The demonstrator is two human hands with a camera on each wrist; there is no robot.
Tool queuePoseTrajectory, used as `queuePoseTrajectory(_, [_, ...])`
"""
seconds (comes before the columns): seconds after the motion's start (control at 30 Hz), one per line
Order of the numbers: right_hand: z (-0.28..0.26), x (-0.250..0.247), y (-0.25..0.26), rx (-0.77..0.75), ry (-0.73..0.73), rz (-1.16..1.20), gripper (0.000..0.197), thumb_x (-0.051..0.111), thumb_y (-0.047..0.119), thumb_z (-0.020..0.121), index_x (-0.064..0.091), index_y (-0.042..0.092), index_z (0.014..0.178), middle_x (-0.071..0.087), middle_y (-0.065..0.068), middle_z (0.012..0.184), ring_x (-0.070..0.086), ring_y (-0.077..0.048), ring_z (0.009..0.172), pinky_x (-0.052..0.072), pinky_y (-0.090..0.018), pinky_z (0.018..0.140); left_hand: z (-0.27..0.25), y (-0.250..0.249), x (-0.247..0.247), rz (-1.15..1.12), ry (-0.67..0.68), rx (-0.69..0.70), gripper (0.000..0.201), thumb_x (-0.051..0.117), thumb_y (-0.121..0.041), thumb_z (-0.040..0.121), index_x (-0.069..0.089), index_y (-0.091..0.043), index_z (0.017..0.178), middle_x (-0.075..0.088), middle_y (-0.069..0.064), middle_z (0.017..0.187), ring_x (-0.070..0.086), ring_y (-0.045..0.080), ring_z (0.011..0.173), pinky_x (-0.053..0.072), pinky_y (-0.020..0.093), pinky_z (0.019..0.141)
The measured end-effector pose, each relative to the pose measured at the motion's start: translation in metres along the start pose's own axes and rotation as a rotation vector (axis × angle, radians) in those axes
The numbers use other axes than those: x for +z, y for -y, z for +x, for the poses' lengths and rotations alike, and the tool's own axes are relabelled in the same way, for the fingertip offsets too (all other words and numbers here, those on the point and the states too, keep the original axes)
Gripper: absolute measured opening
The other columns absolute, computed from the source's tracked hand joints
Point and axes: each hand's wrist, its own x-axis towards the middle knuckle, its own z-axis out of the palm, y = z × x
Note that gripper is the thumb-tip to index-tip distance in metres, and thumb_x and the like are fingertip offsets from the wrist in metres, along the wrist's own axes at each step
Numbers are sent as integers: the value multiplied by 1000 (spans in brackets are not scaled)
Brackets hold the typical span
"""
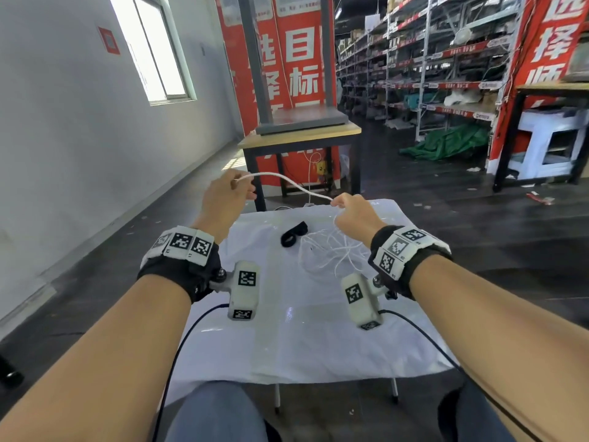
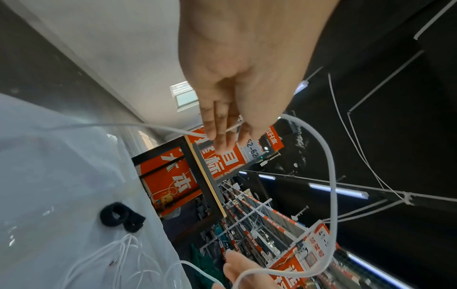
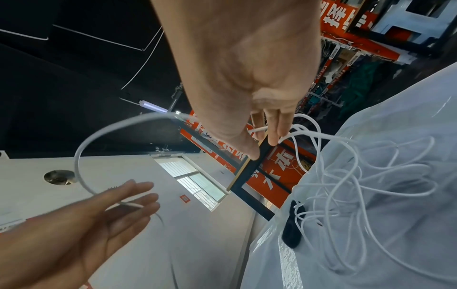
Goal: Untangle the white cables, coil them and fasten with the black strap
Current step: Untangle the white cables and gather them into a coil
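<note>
Daylight pours from the window [image 1: 153,49], blown out white — the wall beside it is bright, the shelves [image 1: 430,68] dimmer. Edges bow outward; wrist views look motion-smeared, perhaps slightly defocused.

We hold both arms out ahead, left hand [image 1: 227,195] raised higher, right hand [image 1: 356,215] lower, each pinching with thumb and fingers [image 2: 212,125].

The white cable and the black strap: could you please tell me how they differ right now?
The white cable is long and thin, one stretch lifted between left hand and right hand, the rest tangled; the black strap is short, broad and curled, lying untouched. Both the tangle and the strap rest on the white cloth.
</note>
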Motion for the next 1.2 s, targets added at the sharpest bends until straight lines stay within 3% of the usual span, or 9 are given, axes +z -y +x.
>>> queuePoseTrajectory(0.1, [-2,9,1,-46,79,14,45,47,-2,87,48,10,130,37,-15,136,51,-23,88,41,-21,61,-5,-13,2,86,172,-34,20,49,-24,97,65,-13,100,69,4,89,66,13,75,53,23,69])
queuePoseTrajectory(0.23, [-1,9,0,-41,-21,55,23,58,9,87,55,10,110,45,-13,123,52,-23,90,45,-26,75,-10,-23,2,-58,274,-238,17,53,-20,94,65,-9,101,69,5,82,58,11,61,45,17,55])
queuePoseTrajectory(0.33, [-1,5,0,-45,-152,171,12,57,11,89,47,10,94,62,-11,96,63,-20,82,41,-18,57,-10,-24,-2,-268,229,-411,13,53,-16,95,64,-9,99,66,2,67,45,5,45,35,13,41])
queuePoseTrajectory(0.43, [-5,6,1,-61,-126,227,15,59,16,91,45,9,92,56,-2,85,58,-14,76,37,-15,55,-10,-25,-5,-505,331,-568,15,50,-16,98,62,-9,104,58,-5,54,37,1,36,28,10,33])
queuePoseTrajectory(0.63, [-18,10,8,-115,93,214,4,56,11,90,56,10,94,64,-7,92,58,-18,87,47,-28,74,-16,-30,8,-749,328,-656,10,53,-18,97,61,-12,95,59,-5,58,41,1,37,32,8,36])
queuePoseTrajectory(0.8, [-31,16,15,-176,522,405,44,45,-18,82,57,3,119,65,-13,118,59,-18,102,47,-28,90,-21,-30,18,-837,285,-656,23,48,-26,100,62,-8,97,59,-3,57,44,2,39,36,10,38])
queuePoseTrajectory(0.9, [-36,23,15,-203,691,378,41,46,-13,85,58,5,119,67,-8,118,57,-12,109,40,-22,89,-16,-26,20,-939,247,-653,28,44,-27,101,62,-7,97,57,-2,59,44,2,40,37,11,39])
queuePoseTrajectory(1.07, [-39,27,7,-136,745,351,22,48,6,91,68,18,93,67,4,85,57,-12,98,35,-35,102,2,-12,20,-1022,221,-683,29,40,-28,102,58,-7,97,57,-3,53,44,2,37,36,11,38])
queuePoseTrajectory(1.2, [-38,23,-9,-89,595,243,20,48,11,96,68,12,95,61,0,83,54,-10,81,42,-23,80,17,13,13,-1085,112,-678,35,35,-30,103,54,-9,83,56,-4,52,44,1,34,34,9,37])
